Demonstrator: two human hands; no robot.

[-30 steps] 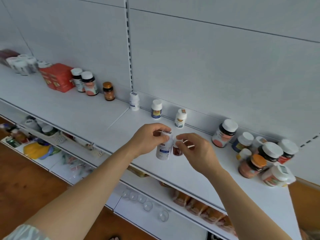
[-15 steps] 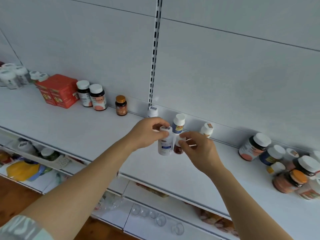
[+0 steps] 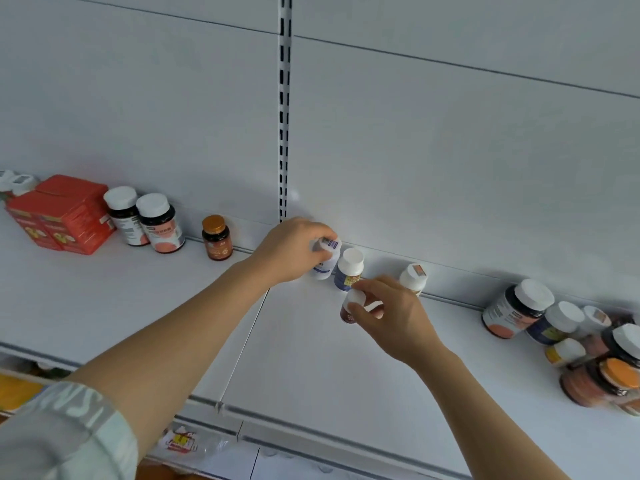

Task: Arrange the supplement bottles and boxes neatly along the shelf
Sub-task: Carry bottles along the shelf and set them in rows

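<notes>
At the shelf (image 3: 145, 306) back, left hand (image 3: 294, 251) grips a white bottle (image 3: 325, 259); right hand (image 3: 391, 313) pinches a small brown bottle (image 3: 350, 308).

Shelf (image 3: 104, 306) and back panel (image 3: 450, 150) were white. Boxes (image 3: 62, 216) red; amber bottle (image 3: 216, 239) had a gold cap, dark jars (image 3: 160, 225) white caps.

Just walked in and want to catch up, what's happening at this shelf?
A person is lining up supplement bottles along the back of a white shelf. The left hand grips a white bottle near the back wall, beside a blue-labelled bottle. The right hand holds a small dark bottle just in front. A cluster of jars waits unsorted at the right.
</notes>
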